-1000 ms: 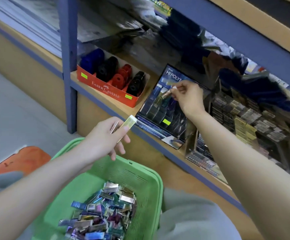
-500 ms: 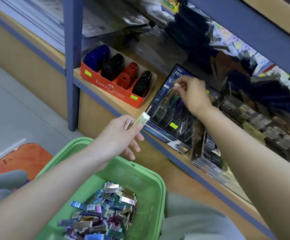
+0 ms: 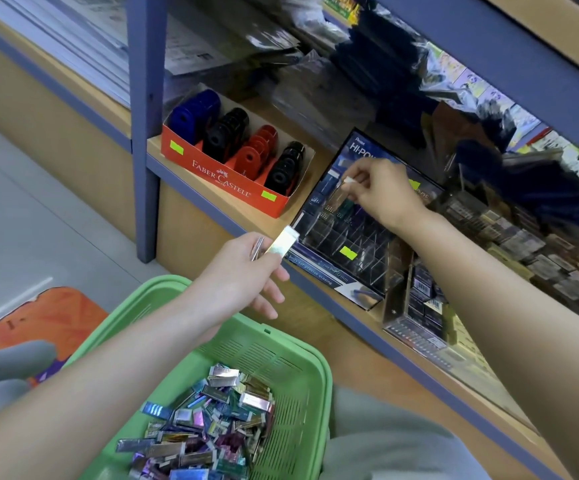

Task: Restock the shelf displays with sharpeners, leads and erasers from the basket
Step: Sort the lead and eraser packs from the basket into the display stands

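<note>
A green basket (image 3: 291, 355) on my lap holds several shiny lead cases (image 3: 208, 420). My left hand (image 3: 243, 275) hovers above the basket's far rim and pinches two lead cases, a yellowish one (image 3: 283, 243) and a thin silvery one (image 3: 257, 248). My right hand (image 3: 381, 192) reaches over the dark Hi-Polymer display rack (image 3: 347, 233) on the shelf and pinches a small clear lead case (image 3: 341, 188) with a white cap, held over the rack's upper-left slots.
A red Faber-Castell box (image 3: 225, 185) of blue, black and red sharpeners stands left of the rack. A clear acrylic stand (image 3: 416, 306) and stacked small boxes (image 3: 523, 244) sit to the right. A blue shelf post (image 3: 144, 133) rises at left. An orange mat (image 3: 39, 317) lies on the floor.
My right hand has shifted its lead case down and left over the rack's slots. My left hand stays near the shelf edge with its two cases.
</note>
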### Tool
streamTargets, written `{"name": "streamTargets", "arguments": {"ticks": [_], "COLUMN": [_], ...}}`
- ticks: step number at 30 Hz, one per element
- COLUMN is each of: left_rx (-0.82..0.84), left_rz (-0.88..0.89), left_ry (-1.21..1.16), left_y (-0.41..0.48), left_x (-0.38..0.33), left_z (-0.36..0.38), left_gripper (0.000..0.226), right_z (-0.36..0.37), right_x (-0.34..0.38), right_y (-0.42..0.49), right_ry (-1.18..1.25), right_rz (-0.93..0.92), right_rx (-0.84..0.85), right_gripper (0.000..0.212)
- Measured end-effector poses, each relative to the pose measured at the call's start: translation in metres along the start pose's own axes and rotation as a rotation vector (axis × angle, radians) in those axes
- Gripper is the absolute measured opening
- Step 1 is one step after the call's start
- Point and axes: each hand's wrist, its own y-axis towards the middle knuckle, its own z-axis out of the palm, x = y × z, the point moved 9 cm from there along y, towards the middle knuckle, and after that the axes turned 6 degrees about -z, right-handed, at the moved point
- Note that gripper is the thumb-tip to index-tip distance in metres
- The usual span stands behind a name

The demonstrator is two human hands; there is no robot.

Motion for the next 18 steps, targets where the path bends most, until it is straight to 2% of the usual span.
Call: {"name": "streamTargets", "arguments": {"ticks": [5, 11, 15, 18], "left_rx": [0.013, -0.013, -0.024, -0.028], "left_rz": [0.035, 0.068, 0.076, 0.075], "left_ry": [-0.060, -0.083, -0.087, -0.067], "left_y": [-0.002, -0.002, -0.001, 0.000], "left_x": [-0.005, -0.010, -0.010, -0.010], "left_z": [0.002, -0.004, -0.006, -0.008], "left_gripper": [0.011, 0.010, 0.009, 0.008], "right_z": [0.011, 0.014, 0.007, 0.005], "right_x": [0.000, -0.006, 0.013, 0.044], "right_y": [-0.003, -0.002, -0.012, -0.033], "right_ry": [-0.105, -0.111, -0.148, 0.095], "right_rz": [-0.053, 0.023, -0.006, -0.023], "right_rx": [-0.039, -0.081, -0.115, -0.097], "right_gripper": [0.009, 0.017, 0.022, 0.017]}}
